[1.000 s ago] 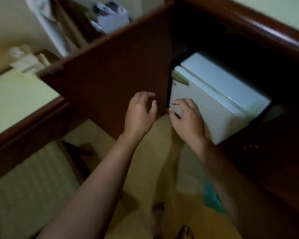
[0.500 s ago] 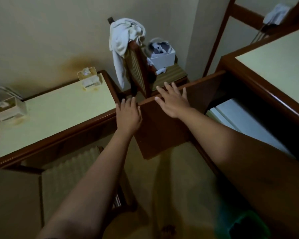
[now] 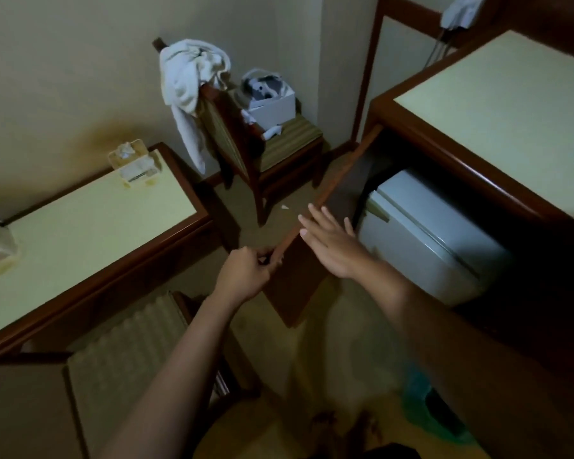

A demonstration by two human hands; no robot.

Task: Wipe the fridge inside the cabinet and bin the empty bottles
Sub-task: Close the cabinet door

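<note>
A small white fridge (image 3: 431, 233) sits inside the dark wooden cabinet (image 3: 471, 173) on the right, its own door closed. The brown cabinet door (image 3: 315, 207) stands swung open, seen edge-on. My left hand (image 3: 246, 276) grips the door's near top corner with curled fingers. My right hand (image 3: 332, 246) lies flat, fingers spread, against the door's inner face just left of the fridge. No bottles show in this view.
A wooden chair (image 3: 265, 150) with a white towel (image 3: 189, 84) on its back and a white box (image 3: 269, 101) on its seat stands behind the door. A desk (image 3: 80, 226) with tissue holders lies at left. A green-lined bin (image 3: 434, 412) sits low right.
The view has pulled back and up from the fridge. The cabinet door has swung further open. My left hand went from resting on its top edge to gripping the corner.
</note>
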